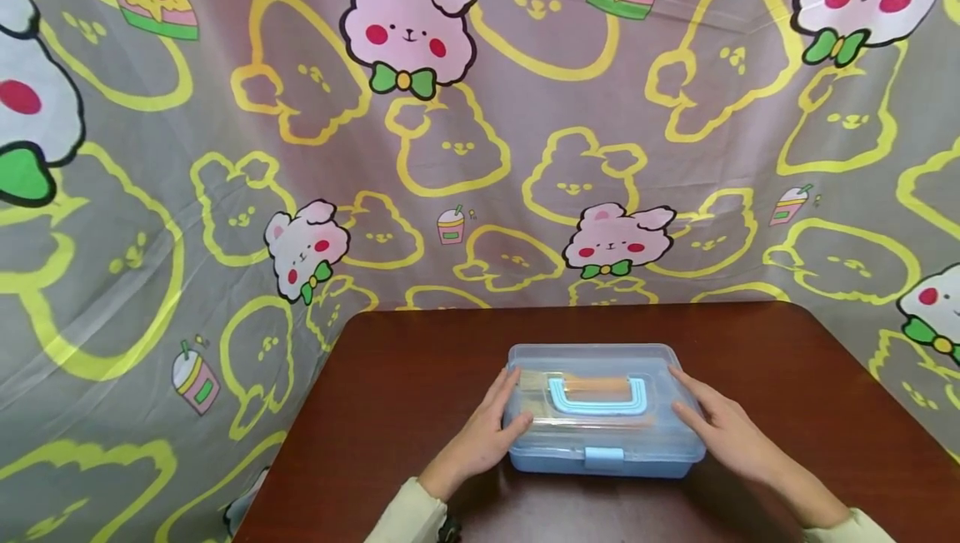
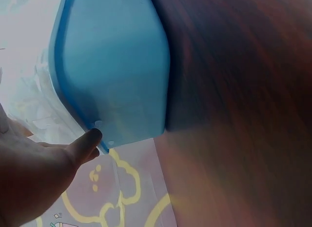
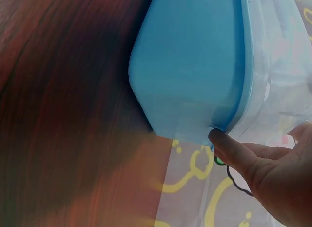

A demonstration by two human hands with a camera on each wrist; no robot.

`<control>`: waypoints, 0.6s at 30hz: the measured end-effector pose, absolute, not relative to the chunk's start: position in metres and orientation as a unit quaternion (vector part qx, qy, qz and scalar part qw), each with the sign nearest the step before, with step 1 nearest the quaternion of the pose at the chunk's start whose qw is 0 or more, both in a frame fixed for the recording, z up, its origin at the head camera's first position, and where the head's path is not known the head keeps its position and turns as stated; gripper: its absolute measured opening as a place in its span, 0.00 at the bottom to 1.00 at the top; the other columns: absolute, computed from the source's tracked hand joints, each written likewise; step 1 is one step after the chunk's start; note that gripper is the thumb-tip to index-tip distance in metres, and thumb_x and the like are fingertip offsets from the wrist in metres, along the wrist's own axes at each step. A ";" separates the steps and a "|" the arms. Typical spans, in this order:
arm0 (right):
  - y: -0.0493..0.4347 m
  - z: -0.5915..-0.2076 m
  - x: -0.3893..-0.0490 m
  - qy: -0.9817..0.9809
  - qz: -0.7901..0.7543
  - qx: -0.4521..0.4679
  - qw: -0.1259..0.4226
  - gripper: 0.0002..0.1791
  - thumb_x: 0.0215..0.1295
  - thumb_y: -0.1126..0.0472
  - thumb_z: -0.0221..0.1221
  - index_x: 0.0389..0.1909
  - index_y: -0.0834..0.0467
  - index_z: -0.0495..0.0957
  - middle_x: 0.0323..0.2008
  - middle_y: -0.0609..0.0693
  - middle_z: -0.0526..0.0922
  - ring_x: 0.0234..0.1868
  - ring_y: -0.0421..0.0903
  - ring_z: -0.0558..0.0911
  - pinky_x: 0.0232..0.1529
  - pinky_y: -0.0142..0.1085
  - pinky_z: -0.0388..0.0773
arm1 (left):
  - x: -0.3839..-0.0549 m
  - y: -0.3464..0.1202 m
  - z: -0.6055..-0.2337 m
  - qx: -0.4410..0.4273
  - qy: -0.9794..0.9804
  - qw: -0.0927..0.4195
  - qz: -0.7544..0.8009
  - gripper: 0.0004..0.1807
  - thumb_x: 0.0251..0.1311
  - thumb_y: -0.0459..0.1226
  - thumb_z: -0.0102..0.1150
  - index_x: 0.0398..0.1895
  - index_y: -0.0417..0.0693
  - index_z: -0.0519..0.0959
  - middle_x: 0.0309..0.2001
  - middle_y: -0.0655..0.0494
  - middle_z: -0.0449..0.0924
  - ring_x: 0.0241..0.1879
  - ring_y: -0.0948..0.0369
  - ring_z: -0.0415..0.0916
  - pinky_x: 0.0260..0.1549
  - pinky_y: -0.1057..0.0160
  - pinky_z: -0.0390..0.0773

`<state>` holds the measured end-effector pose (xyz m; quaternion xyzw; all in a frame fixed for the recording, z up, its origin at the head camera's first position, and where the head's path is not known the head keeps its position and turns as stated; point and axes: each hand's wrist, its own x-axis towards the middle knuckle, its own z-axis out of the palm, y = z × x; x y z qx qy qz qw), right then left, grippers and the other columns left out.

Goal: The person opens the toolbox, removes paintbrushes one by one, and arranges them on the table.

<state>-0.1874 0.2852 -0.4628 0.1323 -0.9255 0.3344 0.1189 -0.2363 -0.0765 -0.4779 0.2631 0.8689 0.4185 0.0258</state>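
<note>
A plastic storage box [image 1: 558,465] with a blue base and a clear lid [image 1: 667,435] sits on the table, its lid down. A light-blue handle [image 1: 597,410] lies on the lid, and a blue latch [image 1: 603,457] is at the front. Some tan and pale contents show dimly through the lid. My left hand [image 1: 487,430] holds the box's left end, thumb on the lid. At the opposite end my right hand [image 1: 723,430] grips it the same way. In both wrist views, fingertips meet the lid's rim beside the blue end walls [image 2: 117,66] [image 3: 187,66].
The box stands on a dark reddish-brown wooden table [image 1: 405,410] with rounded far corners. Behind and beside it hangs a grey-pink cloth [image 1: 517,218] printed with rabbits, yellow outlines, cakes and drinks.
</note>
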 end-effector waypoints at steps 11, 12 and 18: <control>0.268 -0.466 -0.193 -0.925 0.336 0.138 0.115 0.31 0.70 0.49 0.53 0.70 0.54 0.60 0.64 0.62 0.66 0.62 0.60 0.65 0.51 0.13 0.48 | -0.237 -0.097 -0.478 0.264 0.874 0.017 0.409 0.40 0.66 0.57 0.47 0.75 0.56 0.47 0.74 0.45 0.41 0.70 0.49 0.46 0.61 0.42 0.56; 0.266 -0.466 -0.193 -0.924 0.338 0.138 0.117 0.31 0.70 0.49 0.53 0.70 0.54 0.60 0.64 0.61 0.66 0.62 0.60 0.65 0.51 0.12 0.48 | -0.237 -0.098 -0.478 0.266 0.875 0.013 0.405 0.40 0.66 0.57 0.46 0.75 0.56 0.47 0.74 0.45 0.42 0.70 0.49 0.47 0.61 0.42 0.56; 0.258 -0.468 -0.191 -0.921 0.336 0.149 0.129 0.30 0.69 0.52 0.54 0.69 0.57 0.62 0.63 0.61 0.68 0.61 0.61 0.67 0.51 0.14 0.51 | -0.233 -0.106 -0.482 0.268 0.876 0.006 0.402 0.39 0.67 0.55 0.47 0.75 0.55 0.47 0.74 0.48 0.41 0.70 0.50 0.45 0.61 0.43 0.56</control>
